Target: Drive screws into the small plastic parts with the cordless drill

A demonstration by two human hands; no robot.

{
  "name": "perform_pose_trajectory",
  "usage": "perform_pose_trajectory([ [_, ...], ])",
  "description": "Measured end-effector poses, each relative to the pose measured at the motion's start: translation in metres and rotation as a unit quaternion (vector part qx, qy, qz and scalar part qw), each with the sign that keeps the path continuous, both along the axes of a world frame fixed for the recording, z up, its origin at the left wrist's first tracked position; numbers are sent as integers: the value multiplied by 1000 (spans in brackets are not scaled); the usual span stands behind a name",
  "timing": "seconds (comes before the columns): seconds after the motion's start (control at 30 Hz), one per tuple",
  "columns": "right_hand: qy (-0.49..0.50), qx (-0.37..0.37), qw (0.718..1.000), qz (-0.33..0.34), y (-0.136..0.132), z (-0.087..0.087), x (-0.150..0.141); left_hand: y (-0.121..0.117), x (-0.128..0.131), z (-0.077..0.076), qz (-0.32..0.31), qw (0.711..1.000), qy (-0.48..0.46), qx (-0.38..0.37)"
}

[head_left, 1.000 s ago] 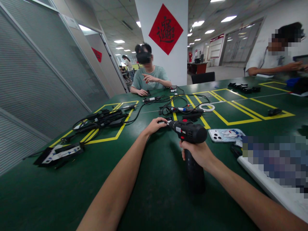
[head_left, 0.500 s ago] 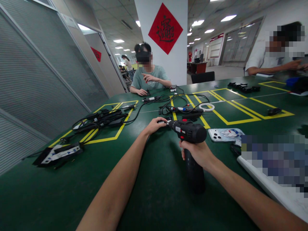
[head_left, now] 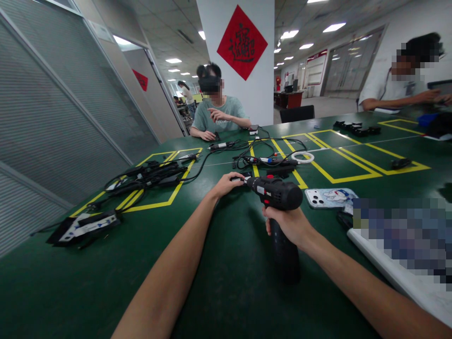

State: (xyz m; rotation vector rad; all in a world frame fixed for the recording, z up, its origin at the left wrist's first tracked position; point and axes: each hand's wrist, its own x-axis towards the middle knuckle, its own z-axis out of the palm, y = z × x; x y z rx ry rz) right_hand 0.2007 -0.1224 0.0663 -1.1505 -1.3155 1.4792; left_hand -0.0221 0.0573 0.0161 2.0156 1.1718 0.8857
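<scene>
My right hand is wrapped around the handle of a black cordless drill with red buttons. The drill's chuck points left and away from me, toward my left hand. The fingers of that hand are closed on a small black part on the green table. At this part the drill's tip meets or nearly meets it; fingers and chuck hide the exact contact.
Bundled black cables lie at left, near a black-and-white packet. Beyond my hands are more cables and a white ring. A phone lies right. One person sits opposite, another at far right.
Both hands and the drill keep their positions. The whole view has shifted very slightly; nothing else has visibly moved.
</scene>
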Motion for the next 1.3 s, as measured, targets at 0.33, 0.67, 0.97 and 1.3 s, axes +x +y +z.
perform_pose_trajectory([
  [0.33, -6, -8, 1000, -1, -1, 3, -2, 0, 0, -1, 0, 1000, -1, -2],
  [0.67, 11, -14, 1000, -14, 2, -2, -1, 0, 0, 0, 6, 1000, 2, 1],
  [0.97, 11, -15, 1000, -16, 1, 1, 0, 0, 1, 0, 4, 1000, -9, -11],
  [1.3, 20, -14, 1000, -20, 2, 0, 0, 1, -1, -1, 4, 1000, -6, -10],
])
